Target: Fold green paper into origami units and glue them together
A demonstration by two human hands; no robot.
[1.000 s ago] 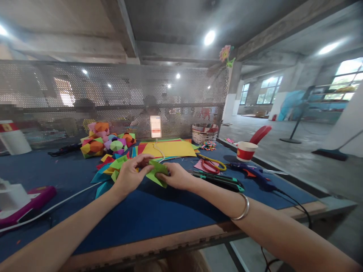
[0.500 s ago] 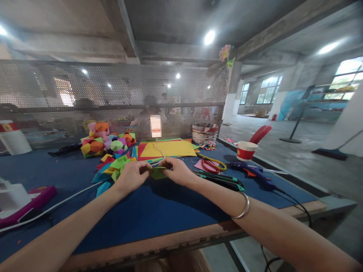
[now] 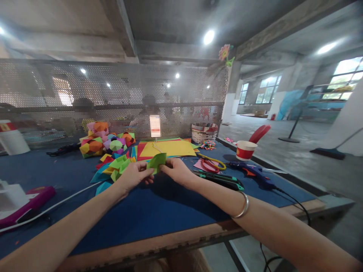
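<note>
A small piece of green paper [image 3: 157,162] is held up between my two hands above the blue table mat [image 3: 136,219]. My left hand [image 3: 138,174] pinches its lower left side with thumb and fingers. At its right edge, my right hand [image 3: 176,172] grips it with closed fingertips. Folded paper pieces [image 3: 117,166] in green, blue, yellow and red lie beside my left hand. Just beyond the hands is a stack of coloured paper sheets [image 3: 170,148], yellow on top.
Folded paper balls [image 3: 95,145] sit at the back left, a basket [image 3: 204,132] at the back right. Scissors [image 3: 211,164], a green-and-black cutter [image 3: 221,179], a glue gun [image 3: 252,172] and a paper cup [image 3: 245,150] lie to the right. A white cable [image 3: 70,196] runs to a purple power strip [image 3: 36,204].
The green paper has been tilted upright and raised, so more of its face shows. My left hand has turned, its fingers now showing below the paper.
</note>
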